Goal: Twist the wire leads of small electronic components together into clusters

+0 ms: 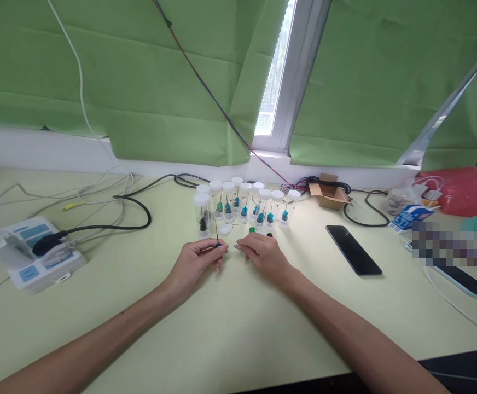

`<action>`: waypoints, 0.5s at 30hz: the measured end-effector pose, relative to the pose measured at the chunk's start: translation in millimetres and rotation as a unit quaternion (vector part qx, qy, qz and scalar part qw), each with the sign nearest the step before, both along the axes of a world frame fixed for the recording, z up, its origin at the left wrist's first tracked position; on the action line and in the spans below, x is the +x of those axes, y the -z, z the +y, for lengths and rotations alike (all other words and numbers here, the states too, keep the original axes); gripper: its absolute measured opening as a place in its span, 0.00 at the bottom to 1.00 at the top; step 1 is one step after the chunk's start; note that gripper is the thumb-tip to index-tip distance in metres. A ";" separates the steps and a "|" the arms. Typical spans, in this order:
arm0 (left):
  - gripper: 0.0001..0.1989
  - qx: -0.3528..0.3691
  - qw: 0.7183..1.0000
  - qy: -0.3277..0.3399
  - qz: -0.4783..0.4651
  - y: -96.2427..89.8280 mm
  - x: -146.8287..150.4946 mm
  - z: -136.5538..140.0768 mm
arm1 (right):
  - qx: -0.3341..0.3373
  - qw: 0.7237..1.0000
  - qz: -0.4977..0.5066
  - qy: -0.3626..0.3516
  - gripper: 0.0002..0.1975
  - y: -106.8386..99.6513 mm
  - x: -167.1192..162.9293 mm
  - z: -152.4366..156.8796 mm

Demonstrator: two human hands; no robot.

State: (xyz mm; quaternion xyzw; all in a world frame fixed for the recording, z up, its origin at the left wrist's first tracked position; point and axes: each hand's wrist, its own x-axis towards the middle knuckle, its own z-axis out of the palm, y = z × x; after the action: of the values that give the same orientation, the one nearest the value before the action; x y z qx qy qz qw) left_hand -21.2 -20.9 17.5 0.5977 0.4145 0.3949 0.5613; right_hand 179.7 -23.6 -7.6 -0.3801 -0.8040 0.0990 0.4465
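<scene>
My left hand (195, 264) is closed in a pinch on a small blue piece (217, 245) with a thin dark rod standing up from it. Opposite it, my right hand (268, 257) pinches a thin whitish stick (234, 245), whose tip points toward my left fingertips. Whether the two parts touch is too small to tell. Just beyond both hands stand several clear vials (244, 203) with white lids, holding blue, green or black pieces on thin rods. A loose white lid (224, 229) lies before them, and a green piece (252, 230) and a black piece (269, 235) show behind my right hand.
To the right lie a black phone (353, 249), another phone (460, 278) on a cable, and a red plastic bag (454, 191). A small open cardboard box (329, 194) sits at the back. At left is a power strip (37, 254) with plugs and tangled cables.
</scene>
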 end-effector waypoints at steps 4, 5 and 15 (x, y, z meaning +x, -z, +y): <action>0.12 0.014 1.000 -0.007 0.007 -0.6 -0.2 0.3 | -0.048 0.998 0.033 -0.020 0.10 -3.5 -2.4 -3.0; 0.13 0.018 1.000 -0.009 0.010 -0.8 -0.2 0.4 | -0.061 0.997 0.037 -0.020 0.10 -4.5 -3.1 -4.0; 0.12 0.065 0.996 -0.007 0.059 -1.3 -0.6 -1.9 | -0.161 0.982 0.089 -0.034 0.13 -9.9 -7.5 -11.0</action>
State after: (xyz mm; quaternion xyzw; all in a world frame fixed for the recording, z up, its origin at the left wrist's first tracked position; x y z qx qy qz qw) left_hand -21.8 -22.7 18.8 0.6524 0.4241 0.3891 0.4931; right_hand 172.2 -34.6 2.2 -0.4093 -0.7470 0.2753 0.4458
